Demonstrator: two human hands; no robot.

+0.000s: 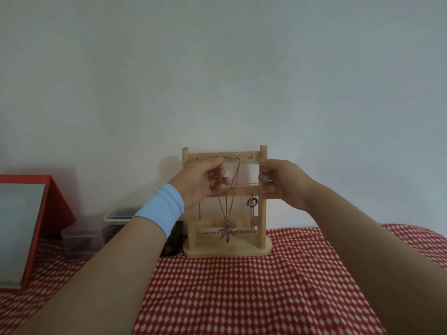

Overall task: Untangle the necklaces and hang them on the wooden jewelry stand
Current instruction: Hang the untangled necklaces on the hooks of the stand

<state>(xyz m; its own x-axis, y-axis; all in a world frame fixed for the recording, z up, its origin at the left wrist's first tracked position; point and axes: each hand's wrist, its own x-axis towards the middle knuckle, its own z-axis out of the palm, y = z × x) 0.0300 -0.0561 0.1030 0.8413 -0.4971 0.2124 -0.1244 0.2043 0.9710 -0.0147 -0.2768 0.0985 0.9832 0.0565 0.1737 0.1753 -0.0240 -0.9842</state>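
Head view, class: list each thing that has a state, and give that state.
stand: upright on the cloth.
leaf necklace: hanging from the top bar.
left hand: pinching a chain.
right hand: pinching that chain.
second necklace: hanging under the middle bar.
clear boxes: lids on.

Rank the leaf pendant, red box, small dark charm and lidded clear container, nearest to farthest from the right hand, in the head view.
From the right hand, pinching the necklace chain:
1. small dark charm, just below, right side of the stand.
2. leaf pendant, low at its centre.
3. lidded clear container, left of it.
4. red box, far left.
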